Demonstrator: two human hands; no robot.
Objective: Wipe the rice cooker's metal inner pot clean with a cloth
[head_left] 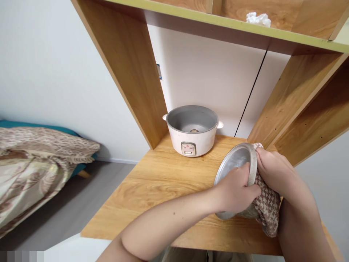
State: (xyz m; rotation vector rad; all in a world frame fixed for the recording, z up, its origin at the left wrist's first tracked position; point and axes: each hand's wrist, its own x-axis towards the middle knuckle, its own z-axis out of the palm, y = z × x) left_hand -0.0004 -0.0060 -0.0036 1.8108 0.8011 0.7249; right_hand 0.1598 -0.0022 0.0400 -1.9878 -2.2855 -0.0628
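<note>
Tilted over the right side of the table is a silver metal inner pot (231,162), its open mouth facing up and left. My left hand (237,189) is closed on its rim, with the fingers inside and the thumb outside. My right hand (275,169) holds a brown-and-white houndstooth cloth (268,203) against the pot's outer side near the rim. Most of the pot's outside is hidden by the cloth and my hands. Farther back stands a pink rice cooker (200,142), lidless, its grey interior and central heating sensor showing.
The wooden tabletop (147,182) has upright side panels (128,72) and a shelf (191,14) above. Crumpled white tissue (258,19) lies on that shelf. To the left is a bed with a patterned cover (40,160), beyond a strip of grey floor (106,182).
</note>
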